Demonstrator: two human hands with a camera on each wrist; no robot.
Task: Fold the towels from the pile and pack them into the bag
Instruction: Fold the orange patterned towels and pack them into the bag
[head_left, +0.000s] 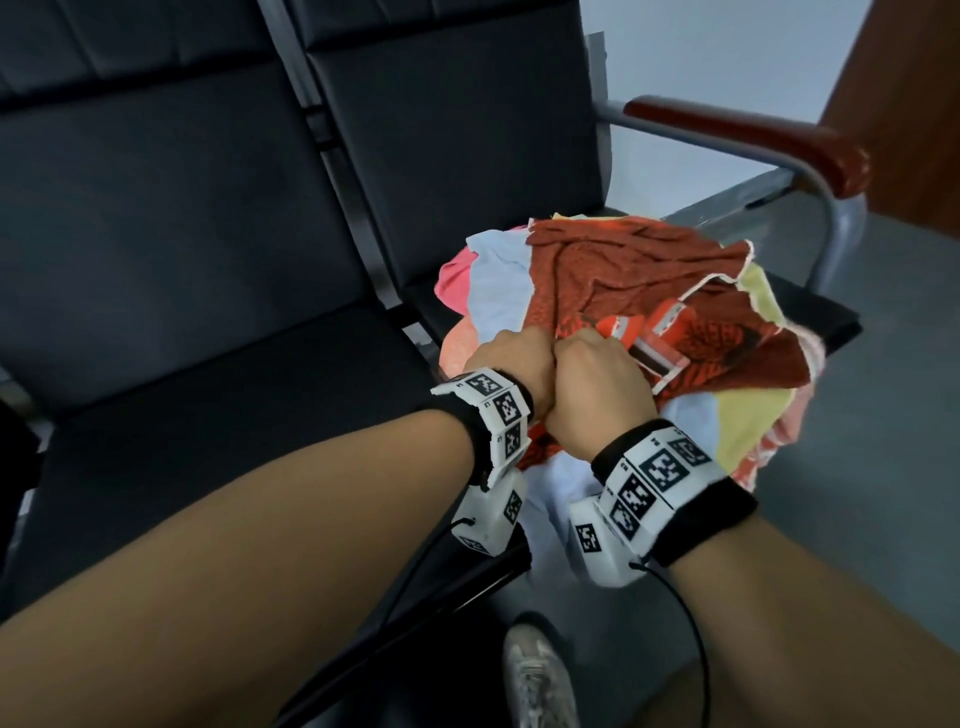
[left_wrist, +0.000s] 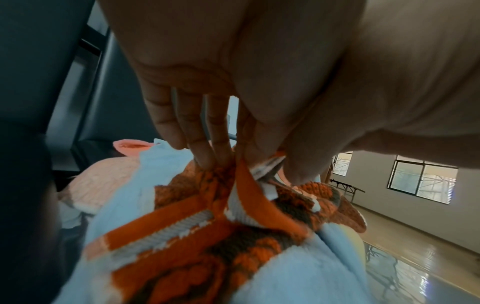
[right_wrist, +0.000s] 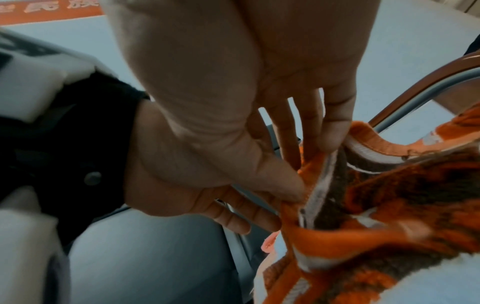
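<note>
Both hands (head_left: 556, 374) pinch orange towel's (head_left: 639, 291) bunched edge.

From the head view, the fingertips of the left hand (head_left: 511, 371) and the right hand (head_left: 597, 395) are hidden behind their own knuckles. The pile of towels (head_left: 498, 291) is mostly covered by the orange towel (head_left: 639, 270) on top. The white shoe (head_left: 537, 680) is cut off at the bottom edge. The red sign (right_wrist: 49, 9) has blurry letters.
</note>
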